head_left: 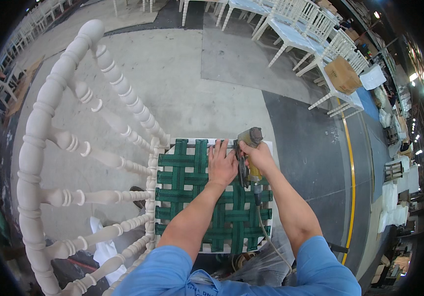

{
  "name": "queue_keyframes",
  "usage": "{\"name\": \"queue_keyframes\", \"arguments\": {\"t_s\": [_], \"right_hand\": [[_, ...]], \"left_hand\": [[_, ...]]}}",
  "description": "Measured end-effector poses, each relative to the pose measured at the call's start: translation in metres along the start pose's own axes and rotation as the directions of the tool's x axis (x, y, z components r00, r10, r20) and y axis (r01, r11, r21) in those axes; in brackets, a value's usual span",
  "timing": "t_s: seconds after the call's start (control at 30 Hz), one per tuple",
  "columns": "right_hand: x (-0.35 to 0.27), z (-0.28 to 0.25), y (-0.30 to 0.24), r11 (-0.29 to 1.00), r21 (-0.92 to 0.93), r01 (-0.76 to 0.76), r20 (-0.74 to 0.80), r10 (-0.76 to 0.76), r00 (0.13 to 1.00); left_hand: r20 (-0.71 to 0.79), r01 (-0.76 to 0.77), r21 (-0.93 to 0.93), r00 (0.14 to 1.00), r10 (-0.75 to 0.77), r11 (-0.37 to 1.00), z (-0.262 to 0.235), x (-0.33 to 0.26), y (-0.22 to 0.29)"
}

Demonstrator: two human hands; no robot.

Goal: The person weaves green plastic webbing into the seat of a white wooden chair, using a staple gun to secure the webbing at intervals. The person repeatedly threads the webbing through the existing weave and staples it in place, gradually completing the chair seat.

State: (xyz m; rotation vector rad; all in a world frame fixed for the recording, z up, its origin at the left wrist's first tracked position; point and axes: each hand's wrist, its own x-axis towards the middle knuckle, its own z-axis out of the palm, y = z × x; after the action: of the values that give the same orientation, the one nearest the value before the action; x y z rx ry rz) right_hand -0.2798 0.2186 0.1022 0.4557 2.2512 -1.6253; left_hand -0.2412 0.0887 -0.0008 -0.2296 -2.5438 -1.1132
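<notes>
A white wooden chair [39, 148] with turned spindles lies below me, its back to my left. Green woven webbing [182, 187] stretches across its white seat frame [207, 142]. My left hand [221, 165] lies flat, fingers apart, pressing the webbing near the frame's far edge. Just to its right, my right hand [257, 157] grips a yellow-and-grey pneumatic staple gun [250, 148], its nose against the webbing. A thin air hose [266, 232] runs back from the gun toward me.
Concrete floor lies all around, with a dark strip and a yellow line [351, 182] on the right. White chairs [300, 29] stand in rows at the back, one carrying a cardboard box [342, 75]. A white rag [104, 246] lies at lower left.
</notes>
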Motion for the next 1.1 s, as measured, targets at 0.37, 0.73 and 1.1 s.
{"name": "queue_keyframes", "arguments": {"t_s": [0.37, 0.73, 1.1], "right_hand": [[-0.005, -0.008, 0.000, 0.999, -0.040, -0.002, -0.068, -0.001, 0.998], [-0.018, -0.029, -0.008, 0.999, 0.000, -0.050, -0.082, 0.049, 0.995], [-0.261, -0.175, 0.035, 0.980, 0.120, -0.160, -0.389, 0.195, 0.900]], "left_hand": [[0.016, 0.009, 0.019, 1.000, -0.009, 1.000, 0.001, 0.002, 0.001], [0.089, 0.008, 0.130, 0.996, -0.020, 0.991, 0.002, 0.006, 0.006], [0.269, -0.024, 0.365, 0.960, -0.081, 0.931, 0.004, 0.019, 0.014]]}}
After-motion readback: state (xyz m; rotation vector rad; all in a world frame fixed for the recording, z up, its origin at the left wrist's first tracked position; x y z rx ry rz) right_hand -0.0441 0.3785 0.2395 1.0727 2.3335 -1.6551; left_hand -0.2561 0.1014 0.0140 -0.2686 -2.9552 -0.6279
